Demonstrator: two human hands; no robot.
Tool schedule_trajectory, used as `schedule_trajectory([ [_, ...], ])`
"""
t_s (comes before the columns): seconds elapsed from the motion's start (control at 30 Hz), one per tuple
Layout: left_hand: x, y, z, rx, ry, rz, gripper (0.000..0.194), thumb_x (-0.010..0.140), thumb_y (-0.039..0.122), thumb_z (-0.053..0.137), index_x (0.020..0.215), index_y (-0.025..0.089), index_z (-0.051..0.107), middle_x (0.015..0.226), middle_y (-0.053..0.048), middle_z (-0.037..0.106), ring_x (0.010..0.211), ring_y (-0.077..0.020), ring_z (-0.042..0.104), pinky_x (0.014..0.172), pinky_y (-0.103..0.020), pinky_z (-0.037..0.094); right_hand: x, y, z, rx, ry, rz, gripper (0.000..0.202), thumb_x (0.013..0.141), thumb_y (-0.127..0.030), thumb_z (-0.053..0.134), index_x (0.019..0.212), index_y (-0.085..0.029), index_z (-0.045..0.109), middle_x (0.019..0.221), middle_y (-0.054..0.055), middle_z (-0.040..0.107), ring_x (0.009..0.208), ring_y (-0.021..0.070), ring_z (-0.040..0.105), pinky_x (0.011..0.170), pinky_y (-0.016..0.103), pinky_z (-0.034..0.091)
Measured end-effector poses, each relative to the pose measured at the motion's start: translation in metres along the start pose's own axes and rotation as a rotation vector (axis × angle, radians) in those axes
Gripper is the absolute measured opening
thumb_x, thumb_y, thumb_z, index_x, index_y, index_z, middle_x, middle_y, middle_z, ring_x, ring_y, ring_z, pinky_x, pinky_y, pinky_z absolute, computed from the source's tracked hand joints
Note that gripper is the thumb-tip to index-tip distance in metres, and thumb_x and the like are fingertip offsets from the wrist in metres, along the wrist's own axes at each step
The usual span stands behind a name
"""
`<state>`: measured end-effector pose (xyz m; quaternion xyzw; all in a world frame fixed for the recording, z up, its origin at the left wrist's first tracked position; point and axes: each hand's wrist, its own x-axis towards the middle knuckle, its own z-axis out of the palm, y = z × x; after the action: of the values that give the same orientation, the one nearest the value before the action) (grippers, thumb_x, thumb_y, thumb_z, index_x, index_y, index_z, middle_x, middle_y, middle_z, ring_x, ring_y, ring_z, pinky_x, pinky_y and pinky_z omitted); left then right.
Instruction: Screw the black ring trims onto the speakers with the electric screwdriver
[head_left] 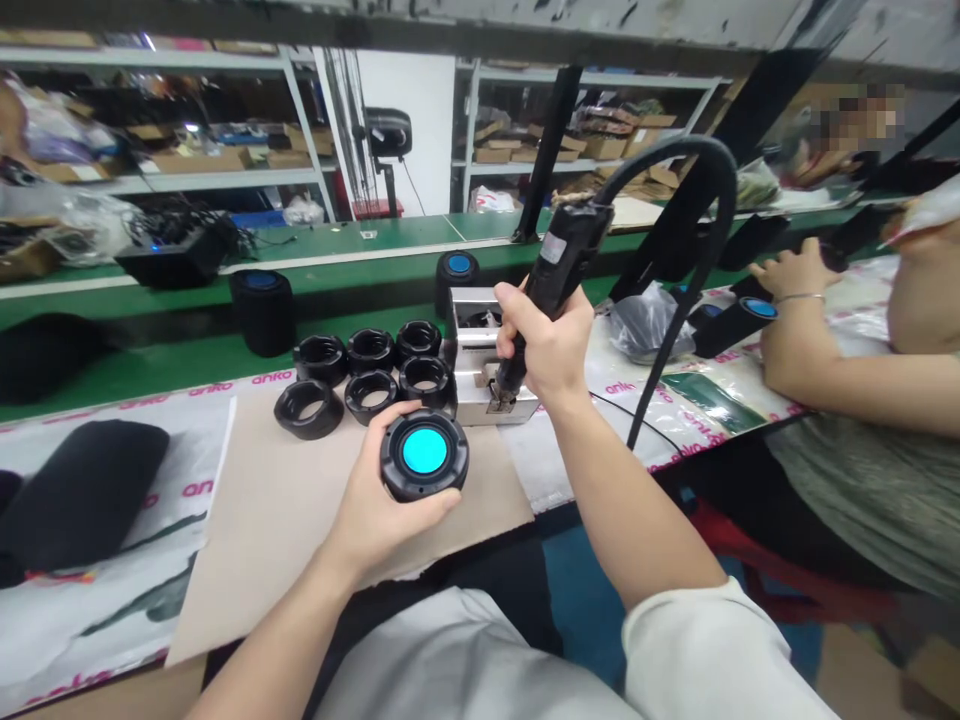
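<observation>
Left hand (375, 500) cupped round the disc (424, 453), blue face up. Right hand (544, 345) fisted on the driver (559, 265), tip down on the jig (480, 370) just beyond. Probably light, rigid, smooth-rimmed; best gripped by the edge.

The left hand (382, 490) sat just below frame centre, toward six o'clock, its bare forearm running up from seven o'clock, palm turned up and to the right, fingers and thumb curled round the rim of a round black part it gripped. The right hand (544, 345) was raised above it, toward one o'clock of the left, closed in a full fist with knuckles to the camera and thumb wrapped over. Its forearm came up from five o'clock, bare to a pale sleeve at the elbow, with the wrist bent slightly downward.
</observation>
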<state>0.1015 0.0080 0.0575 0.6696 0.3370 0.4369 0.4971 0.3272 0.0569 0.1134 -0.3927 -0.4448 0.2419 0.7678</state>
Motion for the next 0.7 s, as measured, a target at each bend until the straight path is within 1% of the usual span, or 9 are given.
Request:
schedule_trajectory([
  [0.13,0.000,0.001,0.001,-0.004,0.008,-0.001,0.077,0.067,0.026,0.092,0.134,0.023,0.054,0.124,-0.009,0.075,0.111,-0.0280,0.077,0.095,-0.039,0.063,-0.002,-0.007,-0.003,0.041,-0.057,0.132,0.042,0.081,-0.039,0.091,0.081,-0.023,0.053,0.054,-0.008,0.052,0.036,0.0118,0.045,0.036,0.027,0.035],
  [0.23,0.001,0.000,0.002,-0.006,0.002,-0.007,0.078,0.067,0.027,0.092,0.135,0.023,0.054,0.125,-0.009,0.075,0.112,-0.0290,0.077,0.096,-0.040,0.063,-0.005,-0.034,0.005,0.093,-0.056,0.132,0.037,0.083,-0.037,0.089,0.081,-0.022,0.055,0.053,-0.008,0.050,0.036,0.0113,0.044,0.036,0.026,0.037],
  [0.33,0.000,0.000,0.001,-0.002,-0.005,-0.009,0.081,0.066,0.029,0.094,0.136,0.024,0.054,0.128,-0.009,0.074,0.116,-0.0307,0.075,0.097,-0.041,0.062,-0.010,-0.074,0.032,0.232,-0.050,-0.015,0.032,0.089,-0.033,0.083,0.080,-0.023,0.055,0.057,-0.008,0.048,0.040,0.0098,0.043,0.039,0.026,0.036],
  [0.37,0.000,0.000,0.001,0.001,-0.004,-0.010,0.081,0.066,0.029,0.094,0.137,0.025,0.055,0.128,-0.009,0.074,0.116,-0.0310,0.075,0.097,-0.041,0.062,-0.013,-0.087,0.044,0.247,-0.102,-0.010,0.034,0.087,-0.031,0.086,0.079,-0.023,0.054,0.055,-0.008,0.049,0.039,0.0114,0.044,0.039,0.029,0.038],
  [0.4,-0.001,-0.001,0.001,0.001,0.000,-0.013,0.081,0.066,0.029,0.094,0.137,0.025,0.054,0.128,-0.009,0.074,0.115,-0.0312,0.075,0.097,-0.042,0.062,-0.015,-0.099,0.056,0.310,-0.104,-0.010,0.034,0.087,-0.034,0.086,0.082,-0.023,0.054,0.056,-0.009,0.048,0.040,0.0102,0.042,0.039,0.028,0.036],
  [0.47,-0.002,-0.002,0.001,-0.008,0.011,-0.027,0.082,0.065,0.030,0.095,0.136,0.024,0.054,0.125,-0.008,0.075,0.112,-0.0309,0.076,0.096,-0.042,0.062,-0.022,-0.113,0.078,0.351,-0.253,0.031,0.041,0.087,-0.049,0.086,0.084,-0.024,0.053,0.055,-0.009,0.050,0.039,0.0115,0.043,0.037,0.030,0.036],
  [0.57,-0.003,-0.002,0.002,-0.035,0.011,-0.045,0.083,0.065,0.034,0.096,0.135,0.022,0.053,0.124,-0.009,0.075,0.111,-0.0312,0.076,0.097,-0.044,0.063,-0.030,-0.117,0.101,0.331,-0.359,0.063,0.049,0.079,-0.061,0.088,0.082,-0.025,0.054,0.051,-0.010,0.048,0.037,0.0101,0.038,0.035,0.029,0.030],
  [0.63,-0.003,-0.002,0.002,-0.048,-0.005,-0.042,0.081,0.066,0.035,0.096,0.134,0.022,0.055,0.126,-0.009,0.075,0.113,-0.0316,0.075,0.097,-0.044,0.063,-0.032,-0.111,0.107,0.305,-0.393,0.079,0.046,0.077,-0.053,0.092,0.079,-0.025,0.056,0.052,-0.010,0.047,0.038,0.0091,0.036,0.035,0.029,0.030],
  [0.7,-0.002,-0.002,0.003,-0.063,-0.014,-0.026,0.078,0.067,0.034,0.096,0.133,0.022,0.056,0.129,-0.009,0.074,0.115,-0.0315,0.074,0.098,-0.043,0.062,-0.031,-0.102,0.108,0.290,-0.457,0.110,0.038,0.079,-0.037,0.091,0.078,-0.025,0.055,0.053,-0.009,0.049,0.039,0.0106,0.040,0.037,0.029,0.034],
])
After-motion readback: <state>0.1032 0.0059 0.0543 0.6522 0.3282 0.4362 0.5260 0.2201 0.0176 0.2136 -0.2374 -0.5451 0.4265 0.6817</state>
